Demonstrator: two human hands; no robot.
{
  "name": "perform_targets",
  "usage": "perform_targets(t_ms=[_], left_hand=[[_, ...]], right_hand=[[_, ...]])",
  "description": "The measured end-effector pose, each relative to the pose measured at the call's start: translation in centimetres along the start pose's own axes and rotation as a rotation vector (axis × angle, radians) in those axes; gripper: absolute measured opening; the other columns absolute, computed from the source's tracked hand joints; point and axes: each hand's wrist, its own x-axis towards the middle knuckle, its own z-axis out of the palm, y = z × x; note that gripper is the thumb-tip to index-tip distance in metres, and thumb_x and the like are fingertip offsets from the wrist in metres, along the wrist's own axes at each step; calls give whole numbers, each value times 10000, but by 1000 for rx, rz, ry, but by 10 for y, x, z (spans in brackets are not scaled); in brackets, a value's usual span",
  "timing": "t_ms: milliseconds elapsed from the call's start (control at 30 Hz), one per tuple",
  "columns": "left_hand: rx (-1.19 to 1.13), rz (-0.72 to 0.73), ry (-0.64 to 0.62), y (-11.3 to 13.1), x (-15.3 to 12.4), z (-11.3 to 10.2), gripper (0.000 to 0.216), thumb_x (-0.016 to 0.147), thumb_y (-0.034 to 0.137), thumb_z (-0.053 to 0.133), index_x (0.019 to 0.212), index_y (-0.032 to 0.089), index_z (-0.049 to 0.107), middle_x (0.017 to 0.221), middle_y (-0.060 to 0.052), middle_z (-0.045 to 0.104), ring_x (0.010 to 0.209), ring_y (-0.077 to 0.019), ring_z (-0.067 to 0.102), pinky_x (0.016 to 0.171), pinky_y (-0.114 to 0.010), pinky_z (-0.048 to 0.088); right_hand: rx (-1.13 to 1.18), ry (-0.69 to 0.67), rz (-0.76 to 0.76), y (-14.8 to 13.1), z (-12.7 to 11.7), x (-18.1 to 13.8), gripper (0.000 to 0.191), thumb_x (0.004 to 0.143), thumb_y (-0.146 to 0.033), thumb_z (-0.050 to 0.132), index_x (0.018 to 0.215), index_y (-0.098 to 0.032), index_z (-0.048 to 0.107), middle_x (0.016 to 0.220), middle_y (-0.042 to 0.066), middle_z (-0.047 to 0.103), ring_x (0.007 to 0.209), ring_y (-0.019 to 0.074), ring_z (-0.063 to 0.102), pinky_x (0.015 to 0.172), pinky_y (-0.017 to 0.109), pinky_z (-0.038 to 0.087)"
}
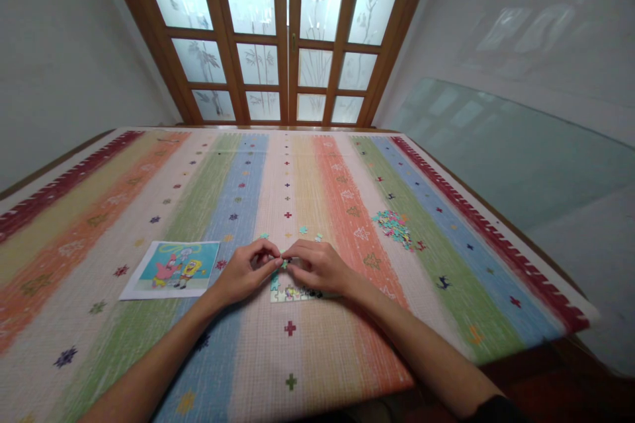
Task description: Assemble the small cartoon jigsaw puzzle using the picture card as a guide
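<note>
Nearest, two bare forearms reach in over the striped desk (347, 350), and the left hand (245, 272) and right hand (320, 266) meet over a partly joined puzzle section (290, 293) lying flat on the cloth. One small green puzzle piece (284, 264) sits between the fingertips, just above the section's far edge. The left fingers (266, 251) are pinched narrow on it, thumb against forefinger. The right fingers (299, 251) are curled just as close, tips on the same piece. Which hand bears it cannot be told.

To seat it well, I judge, the piece wants turning until its tabs match the open edge, then lowering flat with light pressure while one hand steadies the section against sliding.

Left of the section lies a cartoon reference picture (173, 269). Just beyond the section lie a few loose pieces (302, 230), and farther off to its right a pile of pieces (395, 225). Well beyond it stand frosted-glass doors (288, 33).
</note>
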Motion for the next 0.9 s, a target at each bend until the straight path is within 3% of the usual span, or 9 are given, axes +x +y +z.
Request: perform_targets(t_ms=[300,533,900], left_hand=[[42,26,8,4,0,0,197,941,370,609,915,181,660,749,9,619,661,-138,531,653,-270,438],[236,147,78,-1,0,-4,142,987,251,537,992,189,665,881,-31,662,795,-174,587,779,-315,491],[426,349,-46,-9,0,-2,198,1002,166,489,1029,180,685,993,-88,694,951,-237,587,891,-407,494]], right_hand=[[-65,-17,32,2,-1,-2,189,947,-232,610,1081,-169,726,963,93,727,815,185,659,724,295,513],[-220,-56,167,6,-2,-2,175,906,-210,645,1047,-189,745,1021,90,690,894,198,637,772,310,499],[-249,-69,174,9,3,1,119,881,-149,663,960,-174,749,986,98,651,941,227,586,847,366,497]])
